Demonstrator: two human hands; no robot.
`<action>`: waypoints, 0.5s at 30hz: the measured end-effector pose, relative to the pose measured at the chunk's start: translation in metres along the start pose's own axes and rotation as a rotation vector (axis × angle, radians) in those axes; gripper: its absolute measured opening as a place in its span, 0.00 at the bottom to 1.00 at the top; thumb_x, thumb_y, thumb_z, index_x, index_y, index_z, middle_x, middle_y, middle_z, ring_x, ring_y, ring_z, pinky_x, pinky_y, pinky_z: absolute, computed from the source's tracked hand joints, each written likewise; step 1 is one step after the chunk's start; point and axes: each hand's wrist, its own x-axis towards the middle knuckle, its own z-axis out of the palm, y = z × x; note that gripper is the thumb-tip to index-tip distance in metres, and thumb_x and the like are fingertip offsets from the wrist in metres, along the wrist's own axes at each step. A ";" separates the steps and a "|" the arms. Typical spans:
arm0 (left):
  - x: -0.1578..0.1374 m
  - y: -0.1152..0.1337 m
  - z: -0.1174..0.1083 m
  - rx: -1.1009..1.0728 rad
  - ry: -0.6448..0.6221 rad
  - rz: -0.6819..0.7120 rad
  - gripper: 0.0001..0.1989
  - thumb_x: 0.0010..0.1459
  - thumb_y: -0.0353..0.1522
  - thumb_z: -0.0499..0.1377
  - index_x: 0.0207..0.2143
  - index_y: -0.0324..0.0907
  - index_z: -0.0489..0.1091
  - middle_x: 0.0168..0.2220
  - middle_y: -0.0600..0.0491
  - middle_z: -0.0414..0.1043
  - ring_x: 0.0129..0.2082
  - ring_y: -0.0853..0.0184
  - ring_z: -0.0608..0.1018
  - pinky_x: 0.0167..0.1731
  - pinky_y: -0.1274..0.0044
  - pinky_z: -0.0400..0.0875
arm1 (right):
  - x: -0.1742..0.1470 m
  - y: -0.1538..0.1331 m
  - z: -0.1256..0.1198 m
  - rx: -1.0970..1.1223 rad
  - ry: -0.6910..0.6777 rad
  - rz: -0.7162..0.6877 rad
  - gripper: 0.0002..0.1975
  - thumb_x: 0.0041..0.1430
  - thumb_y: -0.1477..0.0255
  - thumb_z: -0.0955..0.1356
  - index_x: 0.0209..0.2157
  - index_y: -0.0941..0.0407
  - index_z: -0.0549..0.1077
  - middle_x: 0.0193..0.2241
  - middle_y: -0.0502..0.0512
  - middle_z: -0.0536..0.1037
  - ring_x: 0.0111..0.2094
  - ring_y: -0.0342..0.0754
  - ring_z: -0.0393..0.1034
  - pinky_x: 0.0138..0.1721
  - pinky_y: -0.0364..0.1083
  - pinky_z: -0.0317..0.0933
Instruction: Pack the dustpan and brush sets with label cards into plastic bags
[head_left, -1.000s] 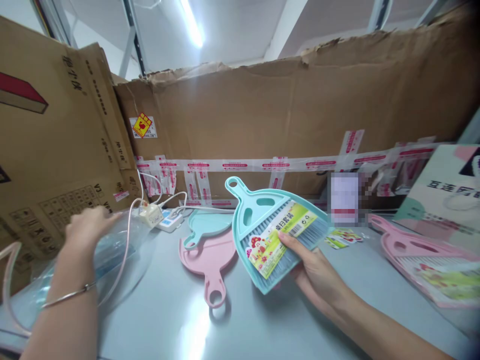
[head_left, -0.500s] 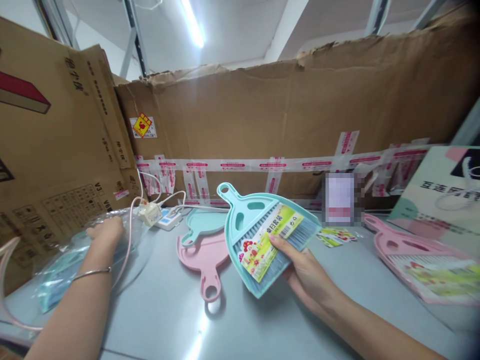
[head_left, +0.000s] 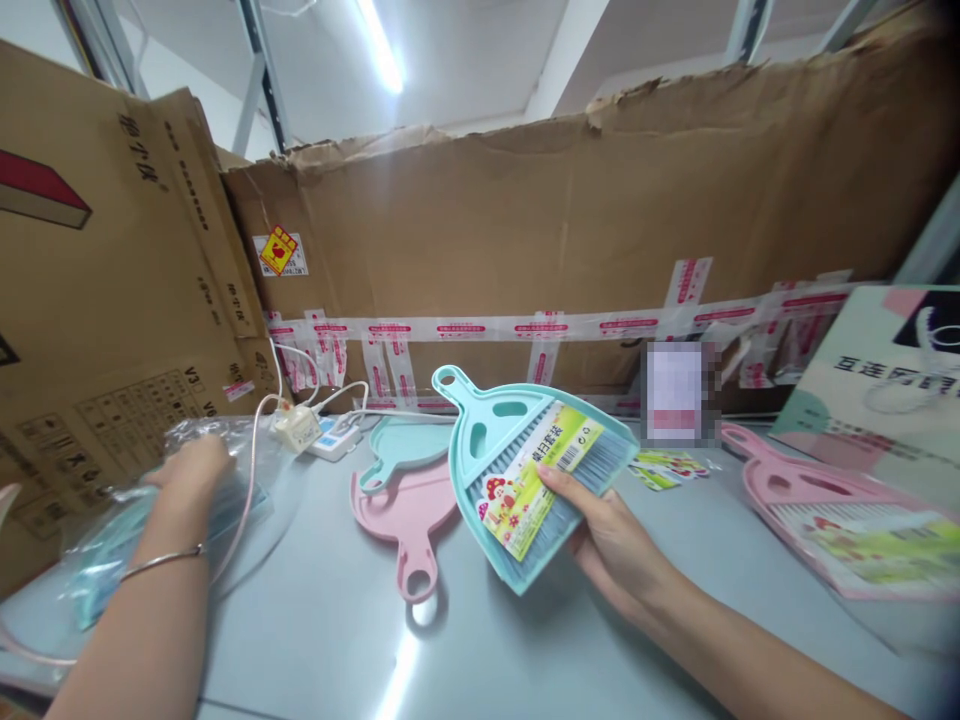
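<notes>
My right hand [head_left: 615,545] has its grip closed on 1 teal brush and dustpan set [head_left: 525,470], labelled and held tilted just above the tabletop [head_left: 315,630], so I judge that set assembled but not yet bagged. My left hand [head_left: 191,465] rests on the clear plastic bags [head_left: 112,540] at the left; whether its grip pinches one, I cannot tell. 2 loose dustpans, 1 pink [head_left: 401,515] and 1 teal [head_left: 401,445], remain unpaired.

teal dustpan-and-brush set [head_left: 525,470] in your right hand [head_left: 611,545], tilted, handle up and away from you, yellow-green label across the grey bristles, clear plastic bag [head_left: 112,530] crumpled on the desk under your left hand [head_left: 191,465]
</notes>
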 end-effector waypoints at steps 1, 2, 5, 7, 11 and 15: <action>0.001 0.002 -0.006 0.033 0.028 -0.055 0.17 0.42 0.37 0.60 0.10 0.38 0.59 0.10 0.59 0.45 0.31 0.55 0.70 0.38 0.53 0.56 | 0.000 0.000 0.000 0.000 0.000 0.001 0.15 0.45 0.68 0.72 0.36 0.56 0.69 0.29 0.53 0.79 0.26 0.50 0.74 0.13 0.41 0.59; 0.001 0.006 -0.012 0.074 0.077 -0.115 0.14 0.44 0.36 0.59 0.13 0.38 0.63 0.11 0.59 0.46 0.31 0.55 0.70 0.37 0.52 0.56 | 0.001 -0.001 0.000 0.001 0.002 0.000 0.15 0.45 0.68 0.72 0.35 0.57 0.69 0.29 0.53 0.79 0.28 0.51 0.74 0.15 0.41 0.62; 0.000 0.031 -0.026 0.160 0.408 -0.112 0.10 0.49 0.36 0.55 0.25 0.39 0.70 0.20 0.54 0.64 0.32 0.56 0.71 0.37 0.55 0.60 | 0.002 -0.008 -0.001 0.018 0.031 -0.030 0.15 0.45 0.69 0.72 0.36 0.56 0.70 0.32 0.53 0.79 0.33 0.51 0.74 0.26 0.44 0.69; -0.007 0.058 -0.027 0.130 0.649 0.118 0.10 0.50 0.34 0.54 0.31 0.38 0.71 0.30 0.49 0.72 0.34 0.59 0.72 0.39 0.62 0.64 | 0.004 -0.016 -0.002 0.033 0.069 -0.053 0.18 0.45 0.70 0.72 0.39 0.55 0.70 0.34 0.53 0.78 0.35 0.51 0.74 0.30 0.46 0.70; -0.032 0.116 -0.010 -0.062 0.527 0.583 0.07 0.52 0.29 0.55 0.32 0.39 0.72 0.34 0.50 0.74 0.35 0.65 0.74 0.40 0.72 0.66 | 0.007 -0.036 -0.009 0.077 0.119 -0.075 0.22 0.44 0.71 0.72 0.44 0.54 0.69 0.39 0.54 0.78 0.37 0.52 0.73 0.34 0.48 0.70; -0.057 0.149 0.017 -0.097 0.304 0.667 0.06 0.53 0.31 0.56 0.27 0.40 0.72 0.28 0.51 0.70 0.31 0.65 0.71 0.35 0.73 0.65 | 0.006 -0.048 -0.014 -0.005 -0.019 0.057 0.21 0.42 0.73 0.72 0.42 0.58 0.71 0.38 0.58 0.78 0.38 0.55 0.73 0.39 0.52 0.69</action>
